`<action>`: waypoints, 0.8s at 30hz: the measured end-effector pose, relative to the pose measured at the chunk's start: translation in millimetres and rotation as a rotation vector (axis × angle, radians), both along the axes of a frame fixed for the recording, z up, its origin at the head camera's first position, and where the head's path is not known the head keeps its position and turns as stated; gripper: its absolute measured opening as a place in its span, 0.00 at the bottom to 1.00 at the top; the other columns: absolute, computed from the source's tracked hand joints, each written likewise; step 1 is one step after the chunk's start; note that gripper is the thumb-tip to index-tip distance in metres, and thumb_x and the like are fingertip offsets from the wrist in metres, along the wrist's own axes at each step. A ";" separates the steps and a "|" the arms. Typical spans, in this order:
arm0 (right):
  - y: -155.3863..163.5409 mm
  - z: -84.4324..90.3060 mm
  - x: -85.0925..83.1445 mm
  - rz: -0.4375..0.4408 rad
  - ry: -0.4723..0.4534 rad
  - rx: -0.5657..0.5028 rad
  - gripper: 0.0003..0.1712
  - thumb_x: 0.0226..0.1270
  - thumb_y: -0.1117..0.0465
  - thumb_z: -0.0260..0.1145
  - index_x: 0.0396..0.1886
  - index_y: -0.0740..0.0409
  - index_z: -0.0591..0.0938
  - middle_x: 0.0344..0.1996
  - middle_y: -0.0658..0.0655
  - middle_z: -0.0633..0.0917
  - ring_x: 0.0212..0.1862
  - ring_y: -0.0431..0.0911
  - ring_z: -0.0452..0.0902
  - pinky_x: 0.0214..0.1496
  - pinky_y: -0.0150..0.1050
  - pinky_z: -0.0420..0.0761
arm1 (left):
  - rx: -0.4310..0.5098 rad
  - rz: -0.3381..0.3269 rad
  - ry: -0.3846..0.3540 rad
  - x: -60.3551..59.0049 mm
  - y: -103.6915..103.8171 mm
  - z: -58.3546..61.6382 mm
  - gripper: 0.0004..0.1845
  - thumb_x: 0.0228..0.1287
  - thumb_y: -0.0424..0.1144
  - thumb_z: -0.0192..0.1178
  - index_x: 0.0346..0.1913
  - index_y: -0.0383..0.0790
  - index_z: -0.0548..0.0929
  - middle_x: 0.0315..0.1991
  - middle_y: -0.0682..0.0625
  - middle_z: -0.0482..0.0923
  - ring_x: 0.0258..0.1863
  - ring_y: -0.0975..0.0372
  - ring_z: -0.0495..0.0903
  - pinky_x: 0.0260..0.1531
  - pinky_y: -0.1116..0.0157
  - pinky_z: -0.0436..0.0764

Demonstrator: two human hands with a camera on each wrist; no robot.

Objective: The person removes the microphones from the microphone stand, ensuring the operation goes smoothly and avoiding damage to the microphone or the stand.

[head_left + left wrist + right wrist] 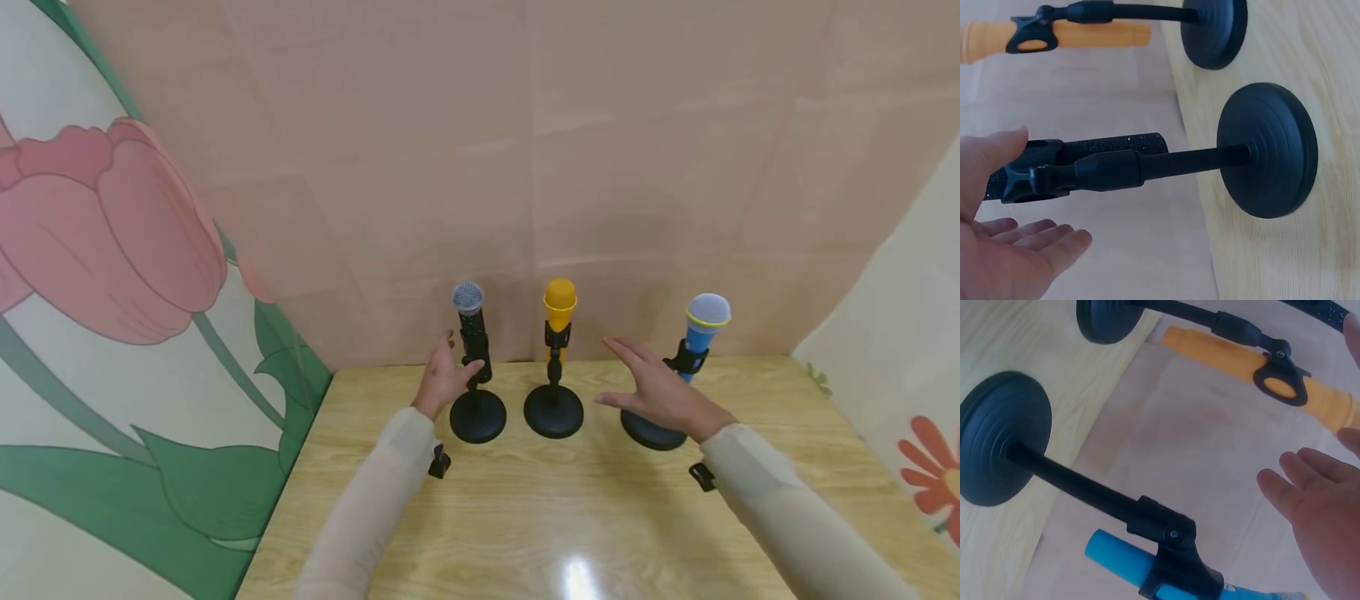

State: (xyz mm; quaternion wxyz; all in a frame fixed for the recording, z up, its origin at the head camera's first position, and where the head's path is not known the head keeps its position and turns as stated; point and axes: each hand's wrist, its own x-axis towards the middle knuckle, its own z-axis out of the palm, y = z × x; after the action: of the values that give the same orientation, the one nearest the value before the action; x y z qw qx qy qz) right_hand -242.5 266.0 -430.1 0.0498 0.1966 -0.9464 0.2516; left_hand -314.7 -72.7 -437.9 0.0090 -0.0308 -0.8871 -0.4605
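Observation:
A black glittery microphone (472,323) with a silver mesh head leans in a clip on a round-based black stand (478,417). Beside it is my left hand (442,382), thumb and fingers spread on either side of the clip; the left wrist view shows the thumb right at the clip (1032,169). In the middle stands a yellow microphone (559,312) on a similar stand (553,412). My right hand (663,393), its fingers extended and holding nothing, reaches between it and a blue microphone (699,340). The right hand partly hides the blue microphone's stand (652,433).
The stands are in a row on a light wood-grain table (517,517), near its back edge. Behind them hangs a pinkish-beige cloth (420,183). A wall with a painted tulip (112,225) is at the left, and one with a red flower (933,471) at the right.

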 end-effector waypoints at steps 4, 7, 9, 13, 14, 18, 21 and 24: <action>-2.9 -1.7 -2.1 -0.008 -0.007 -0.023 0.55 0.63 0.40 0.71 0.78 0.61 0.56 0.74 0.71 0.58 0.70 0.70 0.58 0.63 0.71 0.64 | 0.029 0.035 0.059 -3.7 6.1 -2.3 0.40 0.65 0.38 0.68 0.75 0.35 0.60 0.70 0.36 0.67 0.66 0.46 0.70 0.61 0.50 0.74; -4.2 -2.8 -2.1 -0.010 -0.009 -0.037 0.54 0.63 0.41 0.72 0.78 0.61 0.56 0.74 0.71 0.58 0.70 0.71 0.58 0.63 0.72 0.64 | 0.092 0.046 0.095 -7.6 10.3 -5.7 0.35 0.65 0.33 0.68 0.72 0.33 0.65 0.65 0.35 0.73 0.64 0.46 0.74 0.61 0.51 0.75; -4.2 -3.7 -1.8 -0.013 -0.013 -0.040 0.54 0.64 0.42 0.71 0.79 0.61 0.56 0.74 0.71 0.58 0.70 0.71 0.57 0.63 0.72 0.63 | 0.137 0.050 0.113 -10.3 12.0 -8.4 0.32 0.64 0.30 0.67 0.70 0.31 0.67 0.61 0.34 0.76 0.60 0.47 0.78 0.59 0.53 0.77; -3.9 -4.9 -0.7 -0.017 -0.022 -0.052 0.53 0.64 0.42 0.71 0.79 0.59 0.55 0.75 0.70 0.56 0.71 0.70 0.56 0.64 0.71 0.63 | 0.203 0.044 0.143 -12.8 12.5 -11.7 0.29 0.63 0.25 0.66 0.67 0.28 0.70 0.55 0.33 0.80 0.55 0.47 0.82 0.55 0.53 0.79; -3.8 -5.2 -0.5 -0.015 -0.022 -0.056 0.53 0.65 0.42 0.71 0.79 0.60 0.55 0.75 0.70 0.56 0.71 0.70 0.56 0.64 0.71 0.63 | 0.211 0.042 0.148 -12.5 12.1 -11.9 0.29 0.63 0.24 0.66 0.66 0.28 0.71 0.54 0.32 0.80 0.54 0.47 0.82 0.55 0.53 0.80; -3.7 -6.6 -0.1 -0.007 -0.016 -0.071 0.53 0.65 0.42 0.70 0.79 0.61 0.56 0.75 0.71 0.57 0.71 0.70 0.56 0.64 0.71 0.63 | 0.224 0.034 0.158 -10.6 9.1 -12.2 0.28 0.63 0.24 0.66 0.66 0.28 0.72 0.54 0.33 0.81 0.53 0.47 0.83 0.54 0.53 0.80; -4.0 -7.2 0.4 -0.005 -0.006 -0.076 0.52 0.66 0.43 0.70 0.78 0.63 0.57 0.74 0.72 0.58 0.71 0.71 0.56 0.64 0.71 0.63 | 0.239 0.019 0.155 -9.2 6.7 -13.6 0.27 0.63 0.24 0.66 0.65 0.27 0.73 0.52 0.33 0.82 0.52 0.46 0.83 0.53 0.53 0.81; -5.0 -6.9 1.5 -0.001 -0.002 -0.082 0.50 0.66 0.46 0.70 0.77 0.65 0.58 0.73 0.73 0.60 0.71 0.71 0.56 0.64 0.71 0.62 | 0.256 -0.013 0.143 -7.6 4.8 -16.4 0.25 0.62 0.23 0.66 0.63 0.24 0.75 0.51 0.32 0.83 0.51 0.45 0.84 0.51 0.54 0.82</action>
State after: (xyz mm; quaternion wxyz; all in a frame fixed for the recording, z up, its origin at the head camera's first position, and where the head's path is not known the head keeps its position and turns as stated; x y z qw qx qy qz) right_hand -241.0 261.0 -437.0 0.0569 0.1935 -0.9354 0.2903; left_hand -322.2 -67.9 -454.3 0.0733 -0.0677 -0.8180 -0.5666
